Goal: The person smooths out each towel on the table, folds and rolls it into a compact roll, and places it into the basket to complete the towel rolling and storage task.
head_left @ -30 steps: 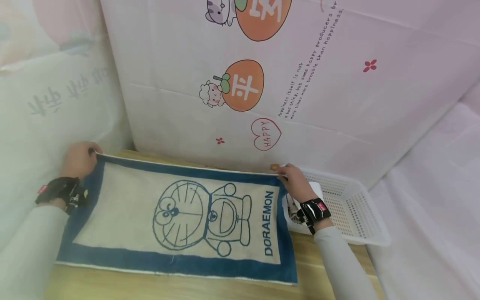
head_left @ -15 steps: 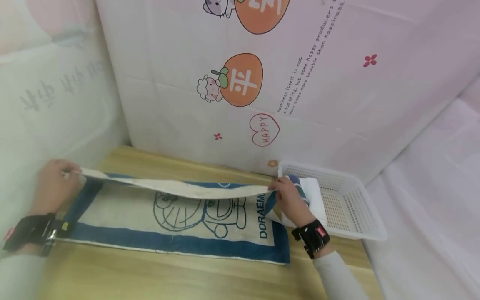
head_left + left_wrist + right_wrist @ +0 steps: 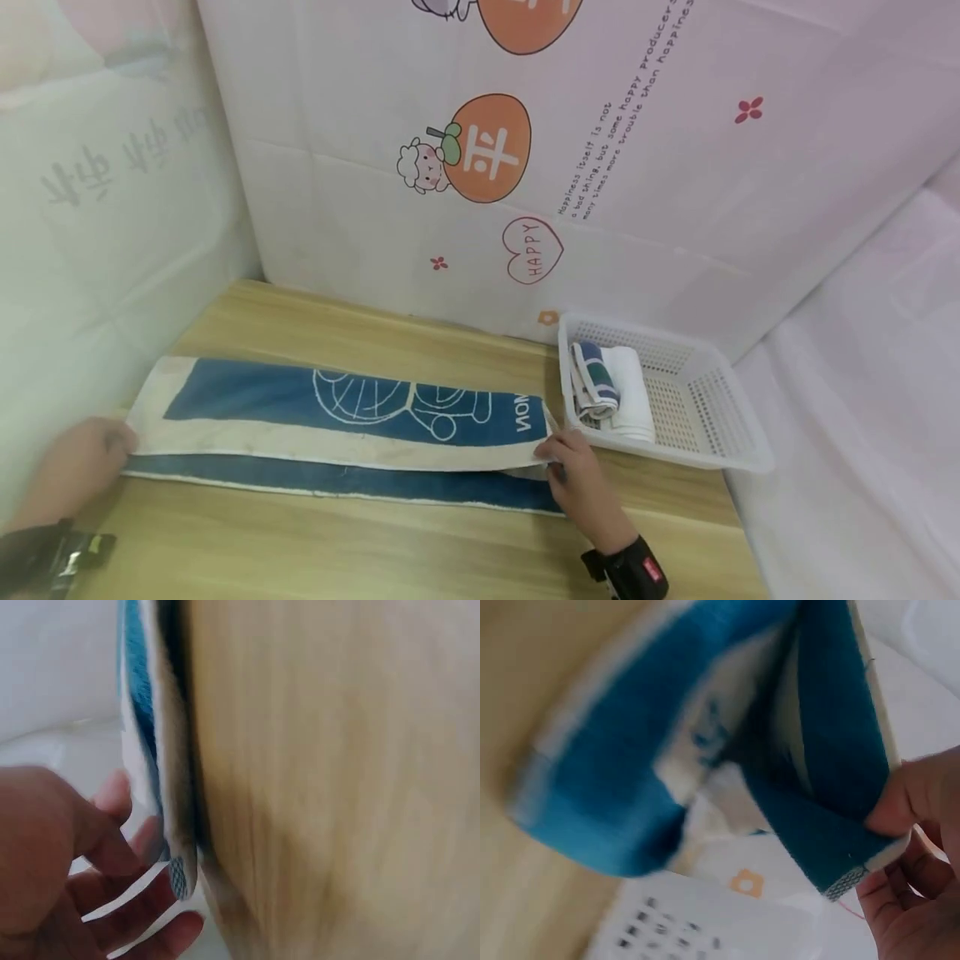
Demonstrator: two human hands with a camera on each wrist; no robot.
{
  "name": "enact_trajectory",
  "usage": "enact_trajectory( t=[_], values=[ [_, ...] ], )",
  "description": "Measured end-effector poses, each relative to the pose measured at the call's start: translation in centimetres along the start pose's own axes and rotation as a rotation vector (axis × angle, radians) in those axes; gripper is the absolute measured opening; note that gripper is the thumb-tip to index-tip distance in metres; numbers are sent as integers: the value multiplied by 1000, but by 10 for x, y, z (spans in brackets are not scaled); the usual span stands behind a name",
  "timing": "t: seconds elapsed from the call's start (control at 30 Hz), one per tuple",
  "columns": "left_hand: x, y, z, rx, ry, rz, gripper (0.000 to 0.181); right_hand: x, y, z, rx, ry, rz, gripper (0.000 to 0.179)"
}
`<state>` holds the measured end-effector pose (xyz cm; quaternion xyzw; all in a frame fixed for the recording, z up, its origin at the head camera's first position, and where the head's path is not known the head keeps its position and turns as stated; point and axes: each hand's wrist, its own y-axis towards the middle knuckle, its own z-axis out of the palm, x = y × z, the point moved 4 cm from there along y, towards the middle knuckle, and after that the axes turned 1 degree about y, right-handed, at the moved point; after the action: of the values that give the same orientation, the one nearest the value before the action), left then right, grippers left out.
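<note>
A blue and cream towel (image 3: pixel 465 417) with a cartoon figure lies lengthwise on the wooden table, its far half brought over so the reverse side shows on top. Below that layer's cream edge, a blue strip of the lower layer sticks out. My left hand (image 3: pixel 86 458) holds the top layer's left corner; in the left wrist view, thumb and finger (image 3: pixel 112 851) meet at the towel's edge. With thumb and fingers my right hand (image 3: pixel 585 479) pinches the near right corner, raised off the layer beneath. The right wrist view shows the towel (image 3: pixel 840 727) gaping between its two layers.
A white perforated basket (image 3: pixel 738 417) stands at the back right of the table (image 3: pixel 375 550). In its left part lie a rolled striped cloth (image 3: pixel 596 379) and a folded white cloth (image 3: pixel 630 392). Printed fabric walls (image 3: pixel 337 208) enclose the table.
Both hands have carried the towel's far edge toward the near side and down, laying it over the near half. The cartoon's front has become covered, and the reverse side is now on top.
</note>
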<state>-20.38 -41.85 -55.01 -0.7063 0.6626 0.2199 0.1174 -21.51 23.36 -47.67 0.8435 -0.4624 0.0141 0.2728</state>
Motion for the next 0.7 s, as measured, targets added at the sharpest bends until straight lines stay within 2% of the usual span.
enact_trajectory(
  t=[0.1, 0.17, 0.23, 0.3, 0.4, 0.5, 0.57, 0.63, 0.7],
  values=[
    [-7, -1, -6, -44, 9, -16, 21, 1, -7, 2, -21, -6, 6, 41],
    [-10, -1, -6, -99, 16, 39, 18, 2, -9, 0, -62, -9, 7, 44],
    [-13, 0, -2, -149, 37, 153, 9, 2, -9, -3, -98, -5, 12, 47],
    [-15, 2, 7, -133, 62, 258, 15, 3, -9, -4, -107, -7, 9, 49],
    [-18, 4, 19, -67, 74, 355, 32, 3, -9, 1, -46, -31, 18, 48],
    [-24, 8, 21, -37, 90, 379, 31, 0, -10, 9, 34, -42, 42, 46],
    [-31, 11, 17, -62, 109, 394, 26, -2, -11, 11, 53, -37, 35, 46],
    [-38, 13, 7, -111, 109, 395, 22, -3, -9, 9, 28, -37, 4, 46],
    [-44, 13, -6, -157, 97, 380, 18, -3, -6, 3, -31, -49, -45, 46]
  ],
)
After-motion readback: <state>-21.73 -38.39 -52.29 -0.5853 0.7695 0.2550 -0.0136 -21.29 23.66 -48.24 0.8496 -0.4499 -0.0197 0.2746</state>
